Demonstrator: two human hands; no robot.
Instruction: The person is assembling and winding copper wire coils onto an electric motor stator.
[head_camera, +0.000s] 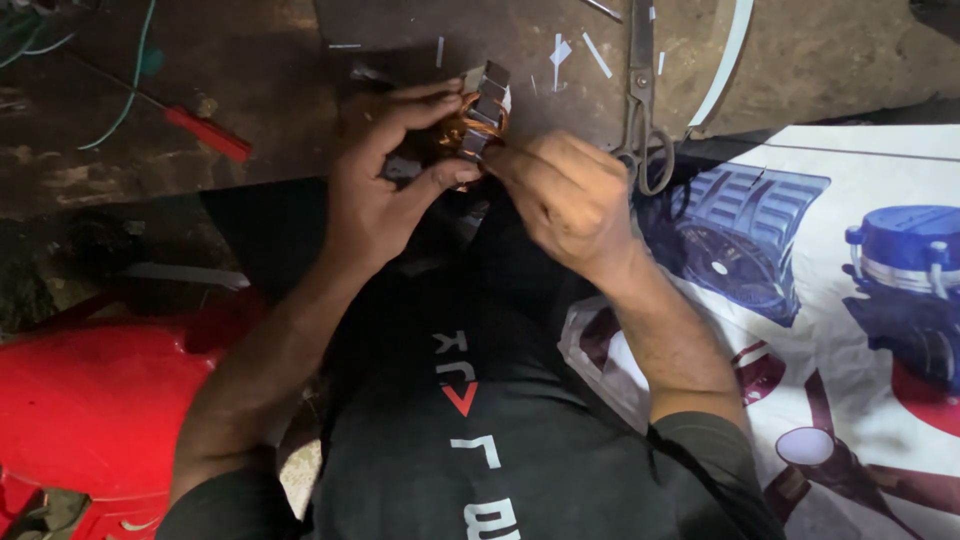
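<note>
My left hand (385, 175) grips a small motor stator (480, 112), a grey laminated metal core wound with copper wire, holding it up between thumb and fingers. My right hand (565, 195) pinches at the copper winding on the core's lower right side, fingers closed against it. Both hands meet above my lap, over a dark shirt with light lettering. The far side of the core is hidden behind my fingers.
Metal scissors (642, 110) lie on the dirty floor just right of my hands. A red-handled screwdriver (207, 134) and a green wire (128, 95) lie at the left. A red plastic object (95, 405) sits lower left; a printed white sheet (860, 300) covers the right. White paper scraps (560, 50) are scattered ahead.
</note>
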